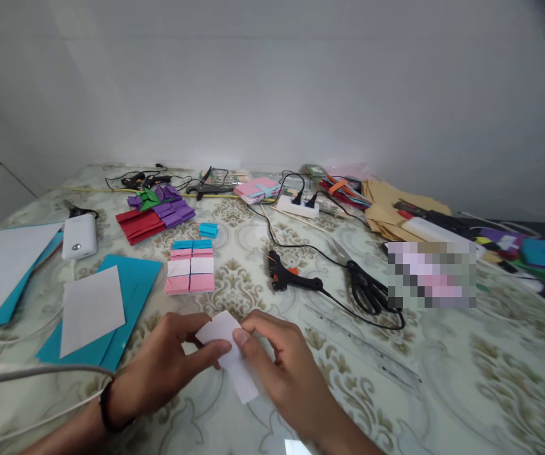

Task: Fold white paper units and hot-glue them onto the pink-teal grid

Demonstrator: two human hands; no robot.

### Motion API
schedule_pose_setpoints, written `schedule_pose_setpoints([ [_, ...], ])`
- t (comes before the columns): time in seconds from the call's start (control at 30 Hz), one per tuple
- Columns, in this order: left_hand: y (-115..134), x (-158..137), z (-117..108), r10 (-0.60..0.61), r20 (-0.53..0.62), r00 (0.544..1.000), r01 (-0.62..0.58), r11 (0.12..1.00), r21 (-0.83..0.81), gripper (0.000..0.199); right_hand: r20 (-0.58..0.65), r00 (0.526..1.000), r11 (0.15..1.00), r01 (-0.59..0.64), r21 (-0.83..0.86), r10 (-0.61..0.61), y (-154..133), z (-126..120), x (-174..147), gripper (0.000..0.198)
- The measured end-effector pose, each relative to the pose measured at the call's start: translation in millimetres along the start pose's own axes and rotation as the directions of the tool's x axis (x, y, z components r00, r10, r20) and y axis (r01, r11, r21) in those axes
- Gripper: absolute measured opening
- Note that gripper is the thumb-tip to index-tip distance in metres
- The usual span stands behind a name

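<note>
Between my two hands is a small piece of white paper (pixel 225 332), with a strip of it hanging down below the fingers. My left hand (pixel 177 351) pinches its left side, thumb on top. On the right side, my right hand (pixel 272 351) grips the paper between thumb and fingers. Just beyond them lies a set of folded pink, white and blue paper pieces (pixel 191 268). A white sheet (pixel 93 309) rests on blue paper (pixel 142 278) to the left of my left hand. Past my right hand is a black glue gun (pixel 291 275).
Black-handled scissors (pixel 367 287) and a clear ruler (pixel 367 347) lie to the right. A white power bank (pixel 79 237) sits at left. Folded red paper (pixel 139 222) and purple paper (pixel 175 212) lie farther back. Cords run from a white power strip (pixel 298 206).
</note>
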State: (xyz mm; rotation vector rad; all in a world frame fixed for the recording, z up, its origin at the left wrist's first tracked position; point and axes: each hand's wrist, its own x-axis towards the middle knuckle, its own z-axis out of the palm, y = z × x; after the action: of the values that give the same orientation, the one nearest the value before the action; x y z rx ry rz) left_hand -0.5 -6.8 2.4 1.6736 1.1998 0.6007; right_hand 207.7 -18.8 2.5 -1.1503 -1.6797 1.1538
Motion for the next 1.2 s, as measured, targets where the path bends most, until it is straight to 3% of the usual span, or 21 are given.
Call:
schedule_pose_setpoints([
  [0.3, 7, -2, 4, -0.031, 0.032, 0.999, 0.035, 0.989, -0.143, 0.036, 0.065, 0.989, 0.982, -0.141, 0.122, 0.134, 6, 6, 1, 0.036],
  [0.63, 4, 1, 5, -0.042, 0.029, 0.999, 0.050, 0.916, -0.398, 0.037, 0.076, 0.978, 0.939, -0.207, 0.276, 0.194, 9, 6, -2, 0.043],
  [0.9, 1, 1, 4, -0.040, -0.016, 0.999, 0.034, 0.961, -0.273, 0.038, 0.102, 0.976, 0.925, -0.215, 0.312, 0.192, 9, 5, -1, 0.028],
  [1.2, 1, -1, 1, 0.040, -0.008, 0.999, -0.041, 0.988, -0.152, 0.042, 0.058, 0.975, 0.901, -0.222, 0.373, 0.216, 12, 10, -2, 0.027],
])
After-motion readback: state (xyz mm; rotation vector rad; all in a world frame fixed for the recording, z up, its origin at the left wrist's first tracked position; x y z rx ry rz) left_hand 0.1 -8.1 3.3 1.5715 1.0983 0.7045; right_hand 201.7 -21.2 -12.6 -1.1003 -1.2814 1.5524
